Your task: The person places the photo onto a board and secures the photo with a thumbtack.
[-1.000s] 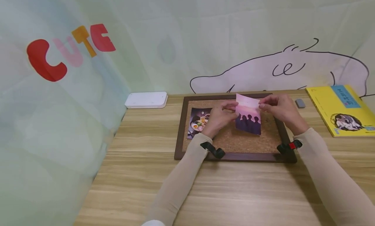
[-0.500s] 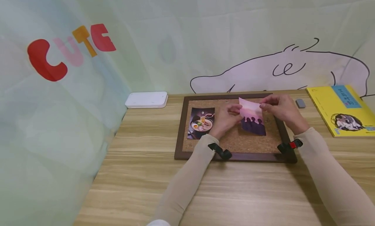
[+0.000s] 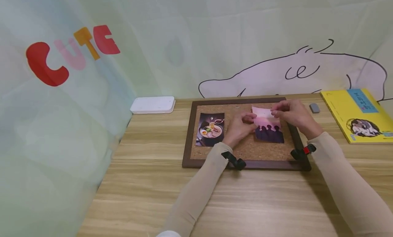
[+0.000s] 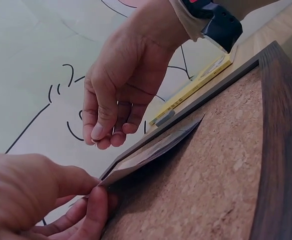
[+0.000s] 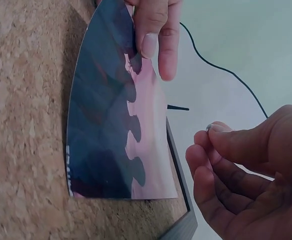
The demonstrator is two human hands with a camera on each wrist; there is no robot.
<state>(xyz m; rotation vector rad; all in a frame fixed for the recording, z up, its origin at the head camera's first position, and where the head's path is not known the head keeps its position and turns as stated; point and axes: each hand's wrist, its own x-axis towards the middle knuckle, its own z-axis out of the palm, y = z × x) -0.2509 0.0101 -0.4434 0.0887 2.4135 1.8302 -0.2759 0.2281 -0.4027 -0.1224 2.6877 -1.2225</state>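
In the head view my left hand (image 3: 241, 127) pinches the left edge of a photo (image 3: 269, 131) showing dark silhouettes against a pink sky. The photo slants above a brown-framed corkboard (image 3: 237, 152), its lower part near the cork. My right hand (image 3: 296, 116) hovers at the photo's top right corner. Between its thumb and forefinger it pinches a tiny silvery thumbtack (image 5: 209, 128), apart from the photo in the right wrist view. A second photo, of a ramen bowl (image 3: 210, 130), lies on the board's left side.
A white flat case (image 3: 153, 105) lies at the table's back left. Right of the board are a small grey block (image 3: 314, 108) and a yellow book (image 3: 340, 117). A printed cloth (image 3: 172, 42) hangs behind and left of the wooden table (image 3: 147, 182).
My left hand has moved right and down with the photo, bringing it lower toward the board's right side. The right hand has stayed nearly in place; the ramen photo is uncovered.
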